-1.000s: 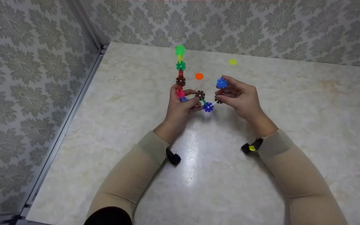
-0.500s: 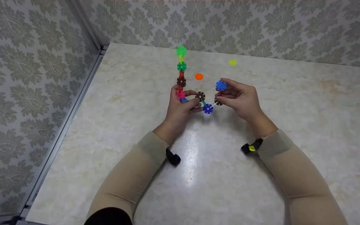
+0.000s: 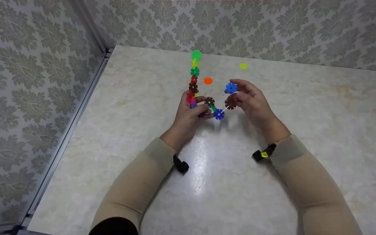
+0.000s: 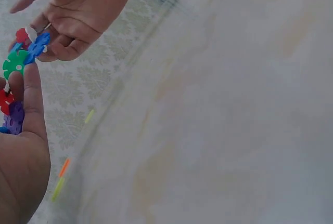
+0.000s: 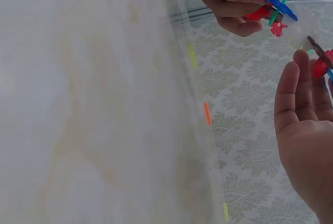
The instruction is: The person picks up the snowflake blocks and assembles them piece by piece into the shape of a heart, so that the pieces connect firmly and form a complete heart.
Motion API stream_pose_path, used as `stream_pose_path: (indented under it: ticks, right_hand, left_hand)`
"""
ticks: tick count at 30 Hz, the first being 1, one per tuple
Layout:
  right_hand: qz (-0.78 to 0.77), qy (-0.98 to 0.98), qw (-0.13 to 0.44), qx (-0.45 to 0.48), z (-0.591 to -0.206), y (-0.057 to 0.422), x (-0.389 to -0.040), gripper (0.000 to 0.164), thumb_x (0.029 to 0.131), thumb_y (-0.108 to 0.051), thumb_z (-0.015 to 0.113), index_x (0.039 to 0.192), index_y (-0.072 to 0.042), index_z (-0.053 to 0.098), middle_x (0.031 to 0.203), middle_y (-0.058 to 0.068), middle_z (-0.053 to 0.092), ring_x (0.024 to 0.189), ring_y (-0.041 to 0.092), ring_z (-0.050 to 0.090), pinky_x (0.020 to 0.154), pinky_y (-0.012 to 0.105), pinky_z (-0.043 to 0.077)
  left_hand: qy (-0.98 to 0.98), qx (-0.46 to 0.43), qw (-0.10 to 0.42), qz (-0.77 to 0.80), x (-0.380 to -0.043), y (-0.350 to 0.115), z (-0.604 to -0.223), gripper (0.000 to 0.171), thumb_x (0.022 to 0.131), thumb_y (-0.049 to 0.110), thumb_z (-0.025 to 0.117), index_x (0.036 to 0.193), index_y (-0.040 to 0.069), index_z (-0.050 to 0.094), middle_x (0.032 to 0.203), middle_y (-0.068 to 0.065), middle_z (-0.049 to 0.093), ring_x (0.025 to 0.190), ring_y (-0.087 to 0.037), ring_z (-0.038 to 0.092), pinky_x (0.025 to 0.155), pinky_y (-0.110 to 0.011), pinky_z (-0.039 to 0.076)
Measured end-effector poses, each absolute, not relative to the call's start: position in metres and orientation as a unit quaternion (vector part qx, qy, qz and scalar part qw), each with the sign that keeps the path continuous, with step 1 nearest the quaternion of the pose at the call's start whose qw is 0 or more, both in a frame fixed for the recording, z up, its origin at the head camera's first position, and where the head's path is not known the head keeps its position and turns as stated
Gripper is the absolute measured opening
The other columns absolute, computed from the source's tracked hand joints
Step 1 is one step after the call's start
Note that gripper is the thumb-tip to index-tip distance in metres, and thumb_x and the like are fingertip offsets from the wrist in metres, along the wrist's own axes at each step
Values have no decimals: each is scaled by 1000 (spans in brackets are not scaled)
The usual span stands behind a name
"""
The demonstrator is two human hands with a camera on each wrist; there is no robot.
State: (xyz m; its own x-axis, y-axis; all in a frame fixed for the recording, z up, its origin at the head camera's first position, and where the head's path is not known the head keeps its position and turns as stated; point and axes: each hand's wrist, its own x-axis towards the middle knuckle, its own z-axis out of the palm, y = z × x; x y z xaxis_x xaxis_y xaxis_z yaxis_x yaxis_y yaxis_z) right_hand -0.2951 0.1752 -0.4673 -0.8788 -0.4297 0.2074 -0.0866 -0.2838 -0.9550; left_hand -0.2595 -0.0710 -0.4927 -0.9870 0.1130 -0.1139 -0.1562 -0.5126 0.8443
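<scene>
A chain of notched plastic discs in several colours is held off the table by both hands. My left hand (image 3: 186, 112) grips its middle; one arm of the chain runs away to a bright green disc (image 3: 196, 55) at its far end. Between the hands the chain dips to a dark blue disc (image 3: 219, 114), then a clear disc (image 5: 302, 29) seen edge-on in the head view. My right hand (image 3: 256, 104) holds the other end, thumb and fingers around a brown disc (image 3: 231, 103), with a lighter blue disc (image 3: 231, 88) at the fingertips. The left palm hides some discs.
An orange disc (image 3: 208, 80) lies loose on the marbled table (image 3: 126, 98) beyond the hands, and a yellow disc (image 3: 243, 66) lies farther back to the right. Patterned walls (image 3: 204, 26) stand behind the table and along its left side.
The chain's far green end has swung a little to the right. My right thumb has shifted upward, and the brown disc there has turned to show more of its face.
</scene>
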Motion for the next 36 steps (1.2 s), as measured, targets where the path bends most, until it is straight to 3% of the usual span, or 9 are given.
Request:
stream_pose_path:
  ticks: [6,9,13,18,21,25,29,32,36]
  right_hand:
    - [-771,583,139,-214,-465,175,-298,63,116,-38,64,168,-8,49,130,6,67,106,18,79,95,33,66]
    - [-748,634,113,-160,-459,175,-311,55,118,-37,60,164,-6,54,131,4,70,107,17,78,93,31,66]
    - [-688,722,52,-43,-448,186,-342,38,118,-31,62,150,-10,66,124,-1,73,104,13,74,86,25,64]
    - [-564,824,43,35,-437,202,-398,43,117,-30,62,156,-11,65,128,-5,69,108,9,67,90,23,59]
    - [-473,877,78,40,-435,204,-426,48,119,-31,54,163,-11,59,152,6,64,133,18,64,108,31,56]
    - [-385,912,136,44,-437,201,-448,53,121,-31,46,172,-16,48,182,9,42,167,27,40,135,45,42]
    - [-358,917,173,24,-441,196,-458,59,121,-30,43,178,-15,36,187,9,31,175,29,27,143,50,31]
    - [-309,932,186,-19,-443,196,-460,59,121,-27,40,177,-9,34,187,15,28,176,39,21,144,58,25]
    - [-250,951,175,-45,-441,193,-463,54,121,-22,46,170,-1,46,180,25,39,170,49,31,140,63,32]
  left_hand:
    - [462,-11,74,884,-260,-76,-494,75,101,-9,70,162,18,37,123,-4,64,90,-23,70,87,-42,73]
    - [455,-10,68,888,-261,-80,-493,71,100,-10,70,156,23,42,124,-4,64,90,-24,69,88,-43,73]
    - [450,-7,70,890,-263,-83,-493,70,100,-10,70,155,21,41,125,-3,63,91,-23,68,89,-42,72]
    - [455,-6,71,888,-263,-83,-492,74,101,-10,69,161,19,36,127,-4,62,93,-23,69,90,-42,72]
    - [458,-3,74,886,-262,-84,-493,74,101,-10,69,161,19,36,128,-4,63,93,-23,68,90,-43,72]
    - [453,4,76,888,-262,-84,-494,73,100,-11,68,159,19,37,129,-5,63,91,-23,68,88,-43,72]
    - [457,5,71,886,-261,-84,-494,78,100,-12,67,164,18,34,128,-5,62,90,-21,69,86,-43,73]
    - [459,5,73,885,-260,-84,-494,78,100,-12,67,165,17,33,128,-4,62,90,-19,69,86,-43,73]
    - [464,4,72,883,-261,-85,-494,73,100,-12,68,159,20,38,127,-4,62,90,-19,69,85,-43,73]
